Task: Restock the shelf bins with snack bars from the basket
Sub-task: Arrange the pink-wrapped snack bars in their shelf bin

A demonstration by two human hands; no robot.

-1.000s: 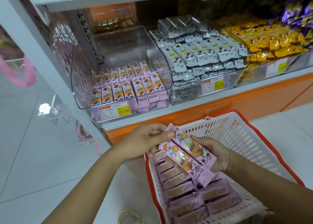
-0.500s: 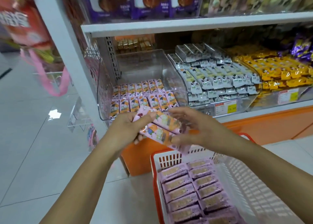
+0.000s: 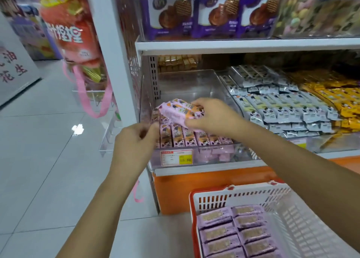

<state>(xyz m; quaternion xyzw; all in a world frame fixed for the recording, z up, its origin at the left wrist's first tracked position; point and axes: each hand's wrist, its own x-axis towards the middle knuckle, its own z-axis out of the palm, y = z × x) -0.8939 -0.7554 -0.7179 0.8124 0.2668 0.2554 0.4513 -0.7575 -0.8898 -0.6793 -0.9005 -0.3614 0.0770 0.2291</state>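
Bright, even shop light, glare patch on the floor tiles (image 3: 78, 128) at nine o'clock — left hand (image 3: 134, 140) motion-blurred, edges bowed.

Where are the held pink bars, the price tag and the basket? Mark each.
held pink bars (image 3: 180, 110), head view, top wrapper.
price tag (image 3: 185, 159), head view, yellow patch.
basket (image 3: 243, 198), head view, white front wall.

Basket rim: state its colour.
The basket rim is red; the head view shows it best.

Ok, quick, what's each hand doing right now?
Left hand: fingers curled by the clear bin front, blurred; grip cannot be told.
Right hand: holding pink snack bars above that bin.
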